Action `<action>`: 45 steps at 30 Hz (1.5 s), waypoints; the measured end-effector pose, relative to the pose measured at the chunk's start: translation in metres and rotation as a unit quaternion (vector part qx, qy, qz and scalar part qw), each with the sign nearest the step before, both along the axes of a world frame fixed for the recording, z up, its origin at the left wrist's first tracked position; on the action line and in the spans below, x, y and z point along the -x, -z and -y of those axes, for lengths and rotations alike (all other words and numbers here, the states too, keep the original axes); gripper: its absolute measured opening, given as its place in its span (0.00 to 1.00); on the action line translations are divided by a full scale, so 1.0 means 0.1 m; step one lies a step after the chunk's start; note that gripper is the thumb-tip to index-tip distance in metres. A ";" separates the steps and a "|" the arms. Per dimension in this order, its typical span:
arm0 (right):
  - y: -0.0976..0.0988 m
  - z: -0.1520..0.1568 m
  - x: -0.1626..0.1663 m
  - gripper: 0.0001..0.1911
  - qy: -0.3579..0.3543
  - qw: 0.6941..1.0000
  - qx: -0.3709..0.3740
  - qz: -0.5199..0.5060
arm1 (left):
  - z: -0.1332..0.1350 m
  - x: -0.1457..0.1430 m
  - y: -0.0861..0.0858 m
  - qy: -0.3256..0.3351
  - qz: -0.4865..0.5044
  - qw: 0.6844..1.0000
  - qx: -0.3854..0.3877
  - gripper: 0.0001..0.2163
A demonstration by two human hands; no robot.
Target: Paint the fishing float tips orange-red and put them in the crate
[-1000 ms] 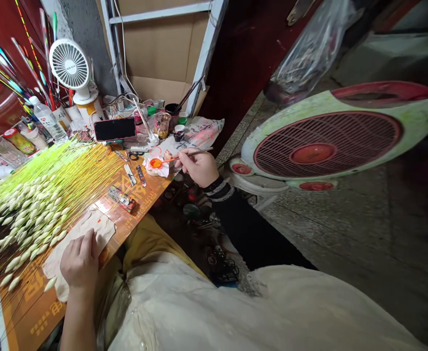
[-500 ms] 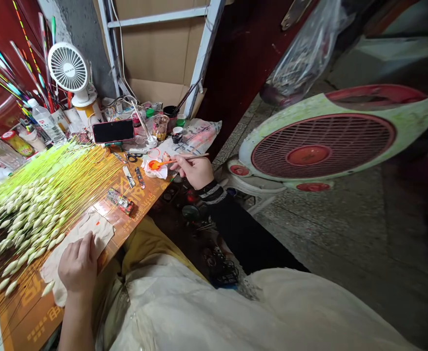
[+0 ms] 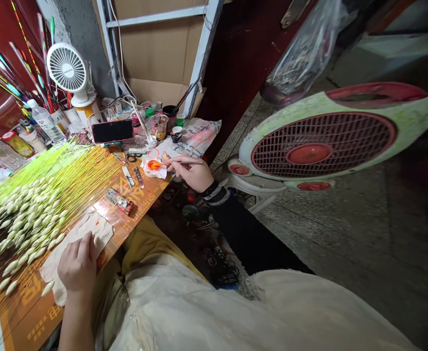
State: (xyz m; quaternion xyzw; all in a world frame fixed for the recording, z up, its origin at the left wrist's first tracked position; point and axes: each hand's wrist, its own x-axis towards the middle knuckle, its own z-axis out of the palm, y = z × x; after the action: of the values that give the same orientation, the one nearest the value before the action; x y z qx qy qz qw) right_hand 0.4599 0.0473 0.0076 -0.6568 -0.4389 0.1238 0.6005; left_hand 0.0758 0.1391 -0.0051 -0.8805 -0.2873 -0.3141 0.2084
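Observation:
My right hand (image 3: 195,174) is closed around the handle of a paintbrush (image 3: 184,162). The brush's tip lies in orange paint in a small cup (image 3: 152,165), which stands on crumpled white tissue (image 3: 161,171) near the table's right edge. My left hand (image 3: 77,268) rests on a pale cloth (image 3: 104,231) at the front edge, its fingers curled and together. Whatever may be under those fingers is hidden. Beside the cloth lie many thin fishing floats (image 3: 34,214) with whitish bodies and yellow-green stems. An orange spot marks the cloth.
A paint-stained block (image 3: 120,201), a flat blade-like strip (image 3: 128,176) and scissors (image 3: 133,157) lie between my hands. Behind them stand a phone (image 3: 113,131), a small white fan (image 3: 67,68) and paint jars (image 3: 159,127). A large fan (image 3: 309,146) stands at right.
My right hand has shifted slightly down and to the right, and the brush handle lies a little lower, its tip still in the orange paint. My left hand has stayed put.

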 end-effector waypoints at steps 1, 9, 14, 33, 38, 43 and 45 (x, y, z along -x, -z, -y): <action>0.01 0.00 0.00 0.17 -0.004 1.000 0.006 0.008 | 0.00 0.00 0.00 0.002 0.000 1.000 0.001 0.09; 0.02 0.13 0.03 0.13 0.037 0.999 -0.021 -0.001 | 0.03 -0.01 -0.02 -0.004 -0.005 1.000 0.009 0.09; 0.27 0.19 0.51 0.15 0.052 0.992 -0.105 -0.041 | 0.06 0.01 0.00 -0.019 -0.006 0.999 0.028 0.09; 0.96 0.08 1.25 0.15 -0.003 0.980 -0.053 0.191 | 0.08 0.03 -0.03 -0.020 -0.002 0.999 0.044 0.09; 1.04 0.03 1.30 0.15 -0.002 0.982 -0.050 0.182 | 0.08 0.02 -0.03 -0.021 -0.003 0.999 0.045 0.09; 1.12 -0.01 1.29 0.14 0.008 0.984 -0.049 0.170 | 0.08 0.02 -0.03 -0.017 -0.005 0.999 0.037 0.09; 1.14 -0.01 1.30 0.15 0.005 0.985 -0.039 0.167 | 0.08 0.02 -0.03 -0.020 -0.004 0.999 0.044 0.09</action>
State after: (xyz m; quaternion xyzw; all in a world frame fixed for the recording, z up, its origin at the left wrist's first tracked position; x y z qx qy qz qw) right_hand 0.3304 0.0481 -0.1063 -0.6461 -0.5348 -0.0080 0.5445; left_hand 0.0738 0.1312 -0.0026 -0.8841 -0.3174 -0.2936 0.1771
